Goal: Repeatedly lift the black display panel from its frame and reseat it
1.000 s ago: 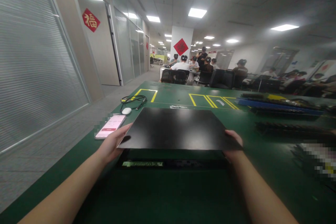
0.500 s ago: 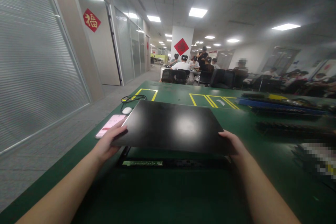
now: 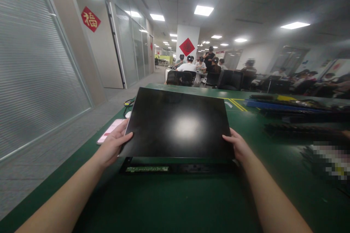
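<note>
A glossy black flat screen panel (image 3: 153,123) is held between both hands above the green table, its far edge tilted up. My left hand (image 3: 113,143) grips the panel's left edge, thumb on the top face and fingers behind it. At the right edge, my right hand (image 3: 239,143) holds it the same way. Below the panel lies a black frame (image 3: 197,168) with a green circuit board (image 3: 147,169) along its near side. Most of that frame is hidden by the panel.
Left of the panel lies a phone with a lit pink screen (image 3: 109,131), with a coiled black cable (image 3: 128,103) beyond it. Black strips and a blue piece (image 3: 262,105) lie on the green table (image 3: 175,200) at the right. People sit at tables in the background.
The panel's far edge has risen, so more of its face is turned towards me and it hides the yellow tape markings behind it. Both hands keep their hold.
</note>
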`<state>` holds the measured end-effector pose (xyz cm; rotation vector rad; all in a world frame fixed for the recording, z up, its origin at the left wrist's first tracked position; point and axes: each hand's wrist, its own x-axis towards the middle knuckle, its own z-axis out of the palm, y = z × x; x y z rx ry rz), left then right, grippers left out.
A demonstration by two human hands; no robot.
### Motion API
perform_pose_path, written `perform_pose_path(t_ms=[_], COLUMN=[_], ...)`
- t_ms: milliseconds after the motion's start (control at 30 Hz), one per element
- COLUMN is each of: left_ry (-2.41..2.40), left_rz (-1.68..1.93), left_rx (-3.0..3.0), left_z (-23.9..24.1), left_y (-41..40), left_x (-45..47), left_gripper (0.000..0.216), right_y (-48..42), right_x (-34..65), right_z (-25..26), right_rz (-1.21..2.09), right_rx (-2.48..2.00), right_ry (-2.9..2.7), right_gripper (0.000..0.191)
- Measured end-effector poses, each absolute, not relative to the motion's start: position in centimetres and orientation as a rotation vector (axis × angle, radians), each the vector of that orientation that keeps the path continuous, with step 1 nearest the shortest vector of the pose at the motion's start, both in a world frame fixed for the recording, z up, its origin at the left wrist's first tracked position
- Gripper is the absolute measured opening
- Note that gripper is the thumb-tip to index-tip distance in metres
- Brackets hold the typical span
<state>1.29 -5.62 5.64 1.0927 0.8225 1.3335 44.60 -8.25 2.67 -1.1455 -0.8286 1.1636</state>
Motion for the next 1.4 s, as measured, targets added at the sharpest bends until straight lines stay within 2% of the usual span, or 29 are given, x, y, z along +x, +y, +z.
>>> perform_pose_path(t_ms=[400,733,833,1067,1400], left_ry=[0.847,0.868,0.874,0.904,0.934], left_rz=[1.285,1.173,1.150,1.150,1.133], left_rx=[1.078,1.093,1.092,1.088,1.139], left_z=[3.8,2.4,2.5,2.4,2.0], left_y=[-5.1,-4.5,-4.7,-4.6,-4.4], left_x=[2.2,1.9,2.0,1.8,1.4], left_gripper=[0.081,0.101,0.104,0.096,0.090], right_y=[-7.4,-7.2,-7.2,-7.4,-7.5], right_x=[46.4,46.8,46.8,46.7,46.7], right_z=[0.6,0.3,0.2,0.2,0.2], right_rz=[1.153,1.168,1.168,1.105,1.101], right_rx=[-1.117,-1.189,-1.220,-1.318,-1.331], right_ry=[-0.811,-0.770,-0.752,-0.772,-0.800], right_gripper=[0.056,0.060,0.055,0.043,0.041])
